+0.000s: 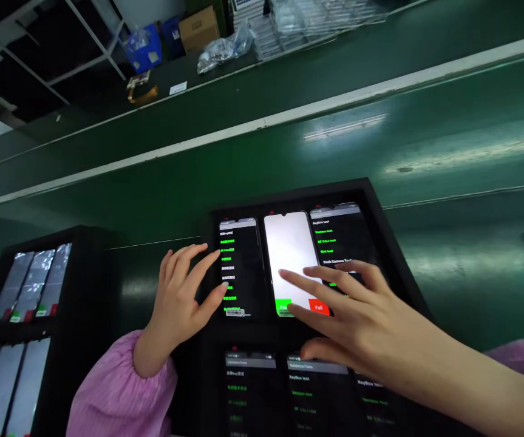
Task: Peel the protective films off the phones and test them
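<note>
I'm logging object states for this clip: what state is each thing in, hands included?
Left hand, open, beside the upper-left phone
Right hand, open, fingers spread over the upper-middle phone
Upper-left phone, on, test list
Upper-middle phone, on, white screen, green and red buttons
Upper-right phone, on, test list, partly covered
Lower-row phones, on, dimmer lists
Far-left phones, on, pale screens

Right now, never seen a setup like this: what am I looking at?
No robot: a person's bare hands, seen by one head-worn camera looking forward and down. On the green bench sits a black tray with two rows of lit phones; another tray is at left. The left hand is by the upper-left phone, the right hand over the white-screened phone. Neither grips anything; I can't tell whether fingertips touch glass.
</note>
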Tool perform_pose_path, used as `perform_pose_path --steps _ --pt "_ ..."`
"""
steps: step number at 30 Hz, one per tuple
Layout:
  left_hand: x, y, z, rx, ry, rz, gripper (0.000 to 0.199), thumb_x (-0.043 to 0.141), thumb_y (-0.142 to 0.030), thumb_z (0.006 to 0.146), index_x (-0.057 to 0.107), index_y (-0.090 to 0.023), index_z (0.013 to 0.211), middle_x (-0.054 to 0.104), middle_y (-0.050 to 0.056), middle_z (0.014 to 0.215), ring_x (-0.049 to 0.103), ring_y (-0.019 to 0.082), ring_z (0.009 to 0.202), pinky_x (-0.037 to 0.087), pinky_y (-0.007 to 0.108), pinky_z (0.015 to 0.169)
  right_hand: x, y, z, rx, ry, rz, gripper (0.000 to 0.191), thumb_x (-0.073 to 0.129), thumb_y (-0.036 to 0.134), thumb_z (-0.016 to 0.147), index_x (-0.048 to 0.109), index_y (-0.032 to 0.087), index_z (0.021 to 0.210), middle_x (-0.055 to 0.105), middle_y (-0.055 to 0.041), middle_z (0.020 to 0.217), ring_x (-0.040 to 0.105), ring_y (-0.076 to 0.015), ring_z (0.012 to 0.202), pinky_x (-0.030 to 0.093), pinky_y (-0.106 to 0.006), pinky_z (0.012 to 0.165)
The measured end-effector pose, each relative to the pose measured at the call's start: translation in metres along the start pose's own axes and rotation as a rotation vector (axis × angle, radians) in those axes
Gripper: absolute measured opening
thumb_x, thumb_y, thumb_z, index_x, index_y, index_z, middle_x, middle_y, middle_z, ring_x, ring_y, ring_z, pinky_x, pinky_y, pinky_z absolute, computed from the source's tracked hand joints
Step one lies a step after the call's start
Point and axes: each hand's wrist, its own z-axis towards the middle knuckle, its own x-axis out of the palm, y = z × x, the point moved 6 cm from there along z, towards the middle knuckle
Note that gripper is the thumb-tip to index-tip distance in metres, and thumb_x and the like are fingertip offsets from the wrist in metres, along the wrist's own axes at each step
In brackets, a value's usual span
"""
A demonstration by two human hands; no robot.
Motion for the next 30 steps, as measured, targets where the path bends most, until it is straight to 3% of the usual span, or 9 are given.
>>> perform_pose_path --steps 6,9,11,14,17,20,23,26,30 --pt "0.007 0.001 0.005 0.008 -0.004 0.028 0.042 0.053 -0.045 0.107 0.059 -0.03 0.146 0.056 0.015 0.15 0.053 0.038 0.14 0.029 0.075 0.12 -0.036 -0.049 -0.021 0.217 -0.12 -0.182 0.032 0.05 0.042 0.111 0.076 0.024 0.116 0.07 -0.0101 0.138 0.062 -0.0302 0.12 0.044 -0.047 0.092" --pt "0.005 -0.002 0.012 -0.02 0.015 0.077 0.041 0.051 -0.048 0.108 0.065 -0.029 0.141 0.049 0.017 0.158 0.044 0.045 0.146 0.022 0.087 0.116 -0.033 -0.071 -0.025 0.294 -0.088 -0.29 0.037 0.048 0.045 0.111 0.077 0.024 0.121 0.069 -0.0114 0.14 0.062 -0.0341 0.121 0.045 -0.049 0.089" --pt "0.002 -0.013 0.019 -0.003 0.006 0.059 0.041 0.049 -0.047 0.109 0.066 -0.027 0.14 0.051 0.017 0.157 0.045 0.043 0.145 0.024 0.086 0.116 -0.029 -0.074 -0.023 0.283 -0.065 -0.355 0.039 0.045 0.047 0.112 0.078 0.026 0.121 0.067 -0.0114 0.144 0.061 -0.0374 0.123 0.044 -0.051 0.088" --pt "0.009 -0.041 0.039 0.095 0.072 0.006 0.044 0.046 -0.048 0.11 0.061 -0.029 0.147 0.056 0.015 0.153 0.05 0.037 0.142 0.025 0.083 0.12 -0.036 -0.063 -0.021 0.27 -0.12 -0.357 0.036 0.047 0.042 0.112 0.078 0.026 0.118 0.069 -0.0112 0.141 0.063 -0.0366 0.12 0.044 -0.053 0.091" --pt "0.022 -0.061 0.059 0.154 0.174 0.022 0.046 0.05 -0.054 0.108 0.063 -0.032 0.147 0.054 0.014 0.157 0.047 0.039 0.145 0.019 0.088 0.119 -0.055 -0.035 -0.034 0.264 -0.2 -0.23 0.028 0.05 0.033 0.11 0.077 0.025 0.114 0.075 -0.0101 0.129 0.067 -0.031 0.112 0.047 -0.05 0.091" --pt "0.02 -0.065 0.059 0.154 0.147 0.055 0.046 0.055 -0.056 0.106 0.067 -0.031 0.143 0.051 0.014 0.161 0.043 0.044 0.148 0.014 0.09 0.118 -0.063 0.0 -0.067 0.247 -0.121 -0.092 0.032 0.047 0.038 0.111 0.077 0.026 0.106 0.076 -0.0092 0.126 0.067 -0.0304 0.112 0.047 -0.049 0.092" --pt "-0.002 -0.059 0.026 0.124 0.037 -0.025 0.046 0.054 -0.046 0.108 0.059 -0.029 0.15 0.056 0.014 0.154 0.051 0.038 0.142 0.022 0.078 0.125 -0.06 0.036 -0.109 0.219 -0.013 -0.033 0.048 0.037 0.049 0.112 0.078 0.025 0.102 0.074 -0.0098 0.13 0.066 -0.0306 0.115 0.046 -0.051 0.095" --pt "-0.022 -0.055 -0.035 0.127 0.002 -0.125 0.046 0.057 -0.031 0.107 0.054 -0.028 0.152 0.064 0.012 0.139 0.062 0.029 0.128 0.041 0.058 0.121 -0.052 0.063 -0.141 0.156 0.01 -0.052 0.056 0.031 0.052 0.113 0.078 0.023 0.11 0.074 -0.0112 0.127 0.064 -0.0278 0.114 0.045 -0.048 0.095" --pt "-0.03 -0.058 -0.122 0.081 0.001 -0.156 0.051 0.061 -0.019 0.104 0.052 -0.028 0.153 0.067 0.009 0.132 0.064 0.026 0.122 0.045 0.049 0.117 -0.038 0.073 -0.148 0.23 -0.025 -0.241 0.042 0.044 0.046 0.112 0.075 0.019 0.121 0.073 -0.0151 0.133 0.063 -0.0307 0.115 0.04 -0.049 0.094"
